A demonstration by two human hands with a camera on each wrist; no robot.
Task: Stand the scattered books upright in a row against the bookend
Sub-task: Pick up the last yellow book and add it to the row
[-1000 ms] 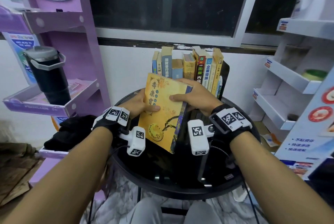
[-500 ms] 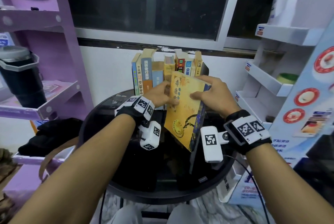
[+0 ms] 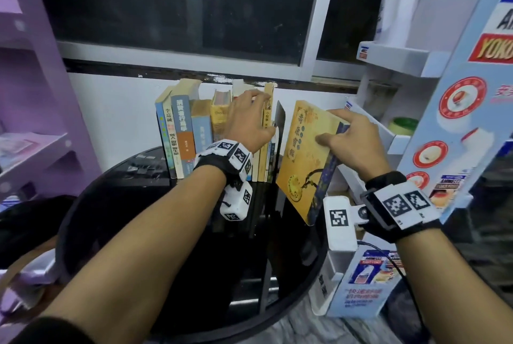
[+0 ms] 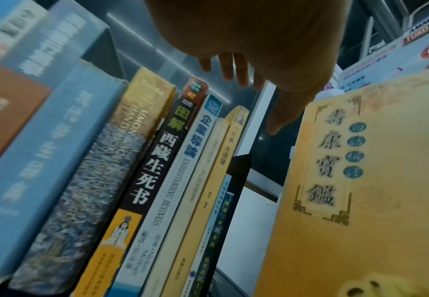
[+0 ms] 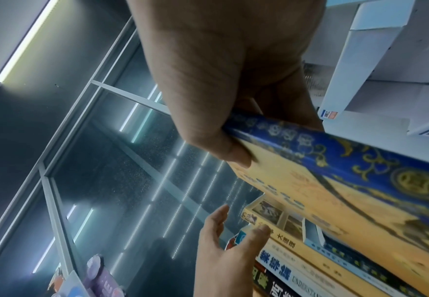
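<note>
At the left of centre in the head view the row of books [image 3: 194, 132] already stands upright on the far side of the round black table [image 3: 138, 205], spines toward the camera and leaning slightly left. The left hand [image 3: 249, 119] lies against the right end of that row with its fingers spread and fairly straight over the tops of the thin last volumes, clasping nothing. Just right of it the dark bookend [image 3: 279, 127] stands on edge, and right of that the right hand [image 3: 347, 144] holds the yellow book [image 3: 302, 155] in the air, thumb on the front cover and fingers wrapped behind the blue spine, the book tilted with its lower corner over the table's right edge. The main risk, as I judge it, is that the yellow book sits on the outer side of the bookend. To join the row, either the bookend must be shifted or a gap opened between it and the thin books. If the left hand pushes too hard, the leaning row could topple leftward. If it lets go, the slim volumes could slump into the gap. The one-handed grip near the book's top could also let it swing and knock the bookend over, and the glossy tabletop would let things slide easily. Around the table are purple shelving at the far left, a dark window along the top, a white wall below it, and white display shelves with printed blue panels at the right.
</note>
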